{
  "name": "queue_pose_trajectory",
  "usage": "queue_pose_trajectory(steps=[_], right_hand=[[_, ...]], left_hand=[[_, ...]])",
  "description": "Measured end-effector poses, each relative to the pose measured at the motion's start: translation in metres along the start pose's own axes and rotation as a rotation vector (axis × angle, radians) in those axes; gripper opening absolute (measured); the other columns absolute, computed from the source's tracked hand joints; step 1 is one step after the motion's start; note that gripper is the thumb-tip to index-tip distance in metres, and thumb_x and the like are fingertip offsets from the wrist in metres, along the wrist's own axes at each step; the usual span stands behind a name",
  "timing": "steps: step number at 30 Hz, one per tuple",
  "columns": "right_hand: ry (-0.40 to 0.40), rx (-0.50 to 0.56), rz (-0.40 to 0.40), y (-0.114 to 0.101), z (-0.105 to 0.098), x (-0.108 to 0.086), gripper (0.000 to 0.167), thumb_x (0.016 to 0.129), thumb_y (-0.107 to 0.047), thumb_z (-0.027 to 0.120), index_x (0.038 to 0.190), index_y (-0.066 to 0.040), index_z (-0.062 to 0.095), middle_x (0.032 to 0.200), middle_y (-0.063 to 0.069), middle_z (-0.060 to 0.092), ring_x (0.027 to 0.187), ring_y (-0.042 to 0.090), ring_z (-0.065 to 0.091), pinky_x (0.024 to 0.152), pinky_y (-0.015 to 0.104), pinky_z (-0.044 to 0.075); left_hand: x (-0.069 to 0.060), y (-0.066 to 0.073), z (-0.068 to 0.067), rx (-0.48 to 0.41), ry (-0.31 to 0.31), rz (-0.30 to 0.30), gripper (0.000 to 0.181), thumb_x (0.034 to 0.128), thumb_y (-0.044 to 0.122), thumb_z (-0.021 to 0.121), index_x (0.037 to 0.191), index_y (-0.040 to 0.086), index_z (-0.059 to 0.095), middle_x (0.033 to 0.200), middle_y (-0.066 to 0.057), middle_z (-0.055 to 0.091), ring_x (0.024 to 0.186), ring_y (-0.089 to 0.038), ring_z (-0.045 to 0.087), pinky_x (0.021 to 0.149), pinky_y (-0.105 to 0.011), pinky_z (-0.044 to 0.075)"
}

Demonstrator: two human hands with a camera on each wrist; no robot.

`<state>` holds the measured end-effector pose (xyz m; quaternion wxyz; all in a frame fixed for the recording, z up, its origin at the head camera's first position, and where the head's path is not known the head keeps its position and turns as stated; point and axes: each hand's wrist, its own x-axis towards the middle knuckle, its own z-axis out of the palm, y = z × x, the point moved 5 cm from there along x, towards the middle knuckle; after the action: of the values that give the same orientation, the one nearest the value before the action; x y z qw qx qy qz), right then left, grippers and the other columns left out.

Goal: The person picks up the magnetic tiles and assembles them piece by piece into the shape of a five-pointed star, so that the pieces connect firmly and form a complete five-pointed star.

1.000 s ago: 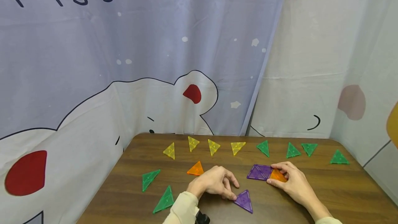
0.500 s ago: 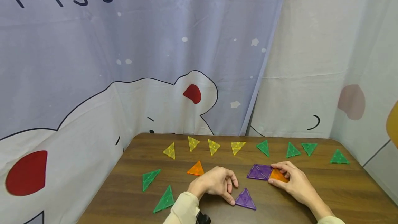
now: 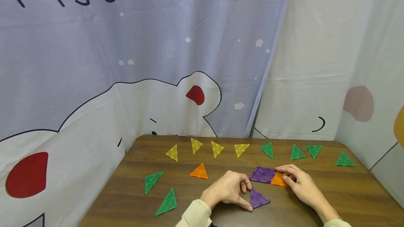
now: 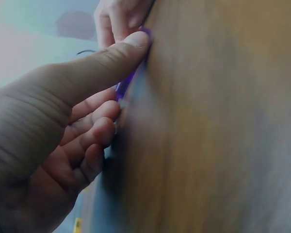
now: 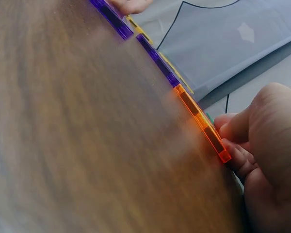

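On the wooden table [image 3: 120, 206], my left hand [image 3: 228, 190], half spread, pinches the loose purple triangle [image 3: 260, 198] at two corners. My right hand [image 3: 303, 186], fingers bent, holds the orange triangle [image 3: 278, 179] against the purple pair [image 3: 262, 174]. The loose one lies near them, not touching. I judge that I am joining pieces; next I should align its edge with the pair, gently.

The left hand [image 3: 228, 189] and the loose purple triangle [image 3: 258, 199] have shifted rightward, the triangle apparently turning too.
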<state>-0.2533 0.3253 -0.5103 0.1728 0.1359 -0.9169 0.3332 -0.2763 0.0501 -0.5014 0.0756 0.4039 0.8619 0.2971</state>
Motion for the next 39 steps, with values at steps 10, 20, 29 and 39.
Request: queue_pose_trajectory(steps=[10,20,29,39], right_hand=[[-0.038,0.036,0.049,0.006,0.002,0.001,0.033,0.101,0.001,0.076,0.129,-0.015,0.081,0.125,-0.001,0.076,0.087,0.0,0.063,0.074,0.025,0.053],[-0.018,0.047,0.042,0.006,0.001,0.001,0.031,0.1,0.0,0.08,0.126,-0.016,0.082,0.117,-0.006,0.075,0.088,0.0,0.063,0.074,0.024,0.053],[-0.014,0.001,0.009,0.007,-0.002,0.001,0.035,0.103,0.005,0.073,0.127,-0.018,0.082,0.129,-0.002,0.077,0.108,0.006,0.069,0.086,0.023,0.056],[-0.041,0.076,0.056,0.007,-0.001,0.0,0.031,0.102,0.002,0.076,0.128,-0.015,0.081,0.119,-0.003,0.077,0.097,0.002,0.069,0.081,0.024,0.059]], left_hand=[[0.009,0.017,0.01,0.148,0.085,0.147,0.046,0.0689,0.049,0.108,0.099,0.028,0.08,0.091,0.018,0.064,0.073,0.012,0.049,0.063,-0.005,0.044],[0.018,0.033,0.021,0.14,0.127,0.154,0.033,0.0778,0.043,0.105,0.096,0.025,0.084,0.083,0.02,0.066,0.062,0.017,0.048,0.059,-0.003,0.044],[0.024,0.04,0.026,0.17,0.174,0.165,0.023,0.0833,0.039,0.102,0.096,0.026,0.087,0.081,0.023,0.069,0.06,0.021,0.045,0.06,-0.001,0.043],[0.034,0.05,0.035,0.185,0.205,0.158,0.022,0.0826,0.04,0.102,0.092,0.027,0.087,0.079,0.023,0.071,0.058,0.021,0.045,0.06,0.0,0.042]])
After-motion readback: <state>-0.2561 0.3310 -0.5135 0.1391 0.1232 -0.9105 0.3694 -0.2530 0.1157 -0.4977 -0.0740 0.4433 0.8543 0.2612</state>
